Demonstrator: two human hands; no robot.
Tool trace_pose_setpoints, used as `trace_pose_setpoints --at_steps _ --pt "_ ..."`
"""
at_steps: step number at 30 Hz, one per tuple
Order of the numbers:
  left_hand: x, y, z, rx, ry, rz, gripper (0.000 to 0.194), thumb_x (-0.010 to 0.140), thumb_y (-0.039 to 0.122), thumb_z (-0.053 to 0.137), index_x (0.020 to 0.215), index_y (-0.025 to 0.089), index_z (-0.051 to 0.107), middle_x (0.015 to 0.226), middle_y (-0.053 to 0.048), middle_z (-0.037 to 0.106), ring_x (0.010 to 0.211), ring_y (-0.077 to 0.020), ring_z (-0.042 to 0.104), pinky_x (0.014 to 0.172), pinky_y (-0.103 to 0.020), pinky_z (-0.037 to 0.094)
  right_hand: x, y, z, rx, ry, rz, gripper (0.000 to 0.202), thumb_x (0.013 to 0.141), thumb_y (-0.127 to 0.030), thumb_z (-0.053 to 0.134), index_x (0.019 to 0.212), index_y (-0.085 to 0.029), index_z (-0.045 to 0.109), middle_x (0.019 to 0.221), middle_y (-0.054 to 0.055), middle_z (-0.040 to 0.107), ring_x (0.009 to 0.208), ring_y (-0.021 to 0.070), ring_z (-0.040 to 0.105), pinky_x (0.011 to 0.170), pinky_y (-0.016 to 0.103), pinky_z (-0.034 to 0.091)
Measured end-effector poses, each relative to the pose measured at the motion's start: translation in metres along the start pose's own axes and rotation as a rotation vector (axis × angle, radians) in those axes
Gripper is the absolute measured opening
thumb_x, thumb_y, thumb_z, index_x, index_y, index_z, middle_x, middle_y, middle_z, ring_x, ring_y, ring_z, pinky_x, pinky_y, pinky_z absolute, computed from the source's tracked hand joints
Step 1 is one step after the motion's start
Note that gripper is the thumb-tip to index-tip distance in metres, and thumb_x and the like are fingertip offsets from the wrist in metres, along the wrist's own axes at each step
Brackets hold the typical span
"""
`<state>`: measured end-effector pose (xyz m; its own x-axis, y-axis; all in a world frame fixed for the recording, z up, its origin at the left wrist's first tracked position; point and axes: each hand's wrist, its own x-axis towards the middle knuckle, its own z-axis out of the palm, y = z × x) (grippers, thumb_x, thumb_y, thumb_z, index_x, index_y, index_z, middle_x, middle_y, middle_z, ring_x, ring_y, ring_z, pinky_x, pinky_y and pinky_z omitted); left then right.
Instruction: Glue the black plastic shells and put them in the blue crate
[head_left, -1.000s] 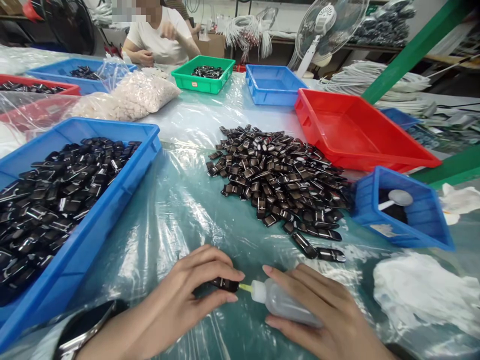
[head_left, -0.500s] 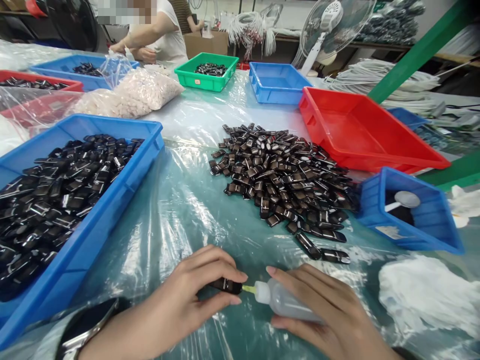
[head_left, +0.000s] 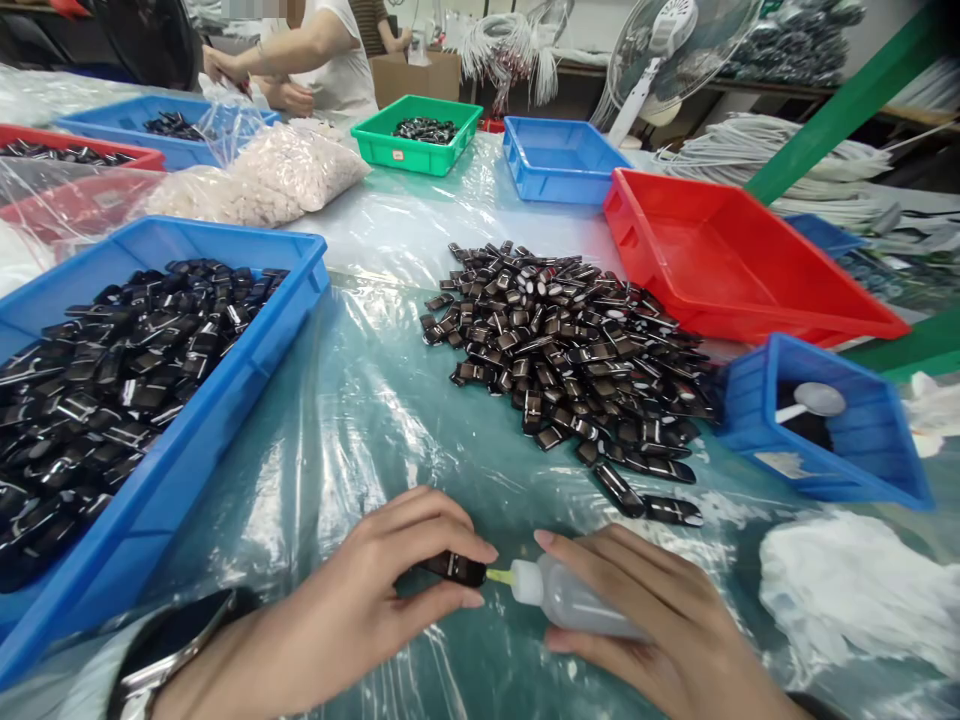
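Between thumb and fingers, my left hand (head_left: 405, 570) grips a small black plastic piece (head_left: 459, 568) with a glossy dark casing. My right hand (head_left: 652, 610) is wrapped round a translucent squeeze bottle (head_left: 574, 598) with a white cap, lying nearly level. The bottle's thin yellowish nozzle (head_left: 499, 576) points left, its tip at the right end of the black piece. Whether any liquid comes out is too small to tell. Beyond my hands spreads a heap of similar black pieces (head_left: 570, 340) on the plastic-covered table.
A large blue tray (head_left: 262, 370) full of black pieces stands left. At right are a red tray (head_left: 720, 250), a small blue bin (head_left: 862, 430) with a white scoop (head_left: 821, 400), and a crumpled white cloth (head_left: 855, 590). A co-worker (head_left: 322, 50) sits across the table.
My hands hold nearly the same pose, with the nozzle still at the black piece. The view has shifted slightly. The co-worker's hand has risen.
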<state>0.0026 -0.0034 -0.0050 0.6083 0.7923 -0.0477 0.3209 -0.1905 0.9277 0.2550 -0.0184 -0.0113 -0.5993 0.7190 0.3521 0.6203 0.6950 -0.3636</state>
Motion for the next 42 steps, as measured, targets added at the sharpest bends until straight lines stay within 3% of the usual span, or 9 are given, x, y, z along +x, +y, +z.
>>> trace_pose_setpoints --at_steps 13,21,26,28,31,36,42 --pt "0.002 -0.002 0.002 -0.005 0.017 -0.005 0.028 0.09 0.018 0.063 0.116 0.028 0.059 0.104 -0.001 0.063 0.095 -0.0189 0.06 0.079 -0.028 0.049 -0.004 0.0 0.001 0.044 0.016 0.012 0.037 0.089 -0.038 0.062 0.12 -0.019 0.058 0.082 0.004 0.072 0.067 0.0187 0.065 0.058 0.03 0.055" --pt "-0.001 -0.003 0.002 0.066 -0.025 -0.046 0.03 0.093 0.022 0.06 0.122 0.028 0.055 0.103 -0.002 0.062 0.094 -0.02 0.058 0.078 -0.032 0.047 -0.002 -0.001 0.0 -0.015 -0.007 0.001 0.035 0.093 -0.039 0.054 0.12 -0.017 0.055 0.083 0.005 0.072 0.068 0.0186 0.066 0.06 0.031 0.056" --pt "0.001 -0.003 0.001 0.149 -0.037 -0.067 0.01 0.094 0.026 0.057 0.102 0.025 0.062 0.086 -0.001 0.059 0.077 -0.0183 0.057 0.062 -0.027 0.044 -0.005 -0.002 -0.001 -0.065 -0.01 0.011 0.035 0.096 -0.042 0.047 0.121 -0.017 0.053 0.083 0.005 0.072 0.071 0.0189 0.068 0.063 0.031 0.056" --pt "0.0 -0.002 0.001 0.185 -0.052 -0.094 0.01 0.096 0.026 0.052 0.098 0.023 0.062 0.081 -0.001 0.057 0.07 -0.0171 0.056 0.057 -0.026 0.042 -0.005 -0.002 -0.001 -0.062 -0.024 0.023 0.037 0.096 -0.043 0.048 0.122 -0.017 0.052 0.084 0.005 0.071 0.071 0.0184 0.068 0.063 0.031 0.056" --pt "-0.003 0.002 0.0 0.23 -0.085 -0.079 0.013 0.098 0.026 0.046 0.105 0.024 0.057 0.09 -0.003 0.058 0.079 -0.0187 0.057 0.064 -0.028 0.045 -0.004 -0.002 -0.002 -0.051 -0.028 0.038 0.037 0.096 -0.043 0.047 0.122 -0.018 0.052 0.085 0.006 0.07 0.072 0.0184 0.068 0.064 0.031 0.056" --pt "-0.007 0.008 -0.004 0.291 -0.102 -0.005 0.012 0.1 0.029 0.044 0.109 0.027 0.051 0.106 -0.001 0.059 0.106 -0.0216 0.054 0.096 -0.034 0.041 -0.003 -0.002 -0.002 -0.031 0.015 0.058 0.036 0.096 -0.044 0.047 0.121 -0.019 0.053 0.083 0.004 0.069 0.072 0.0176 0.067 0.063 0.029 0.056" --pt "-0.004 0.013 -0.007 0.277 -0.134 -0.046 0.017 0.1 0.029 0.042 0.115 0.027 0.05 0.109 -0.003 0.058 0.104 -0.0219 0.056 0.098 -0.035 0.042 -0.008 0.001 0.001 0.091 0.028 0.124 0.043 0.091 -0.05 0.054 0.123 -0.023 0.055 0.087 0.004 0.069 0.074 0.0184 0.068 0.065 0.03 0.056"
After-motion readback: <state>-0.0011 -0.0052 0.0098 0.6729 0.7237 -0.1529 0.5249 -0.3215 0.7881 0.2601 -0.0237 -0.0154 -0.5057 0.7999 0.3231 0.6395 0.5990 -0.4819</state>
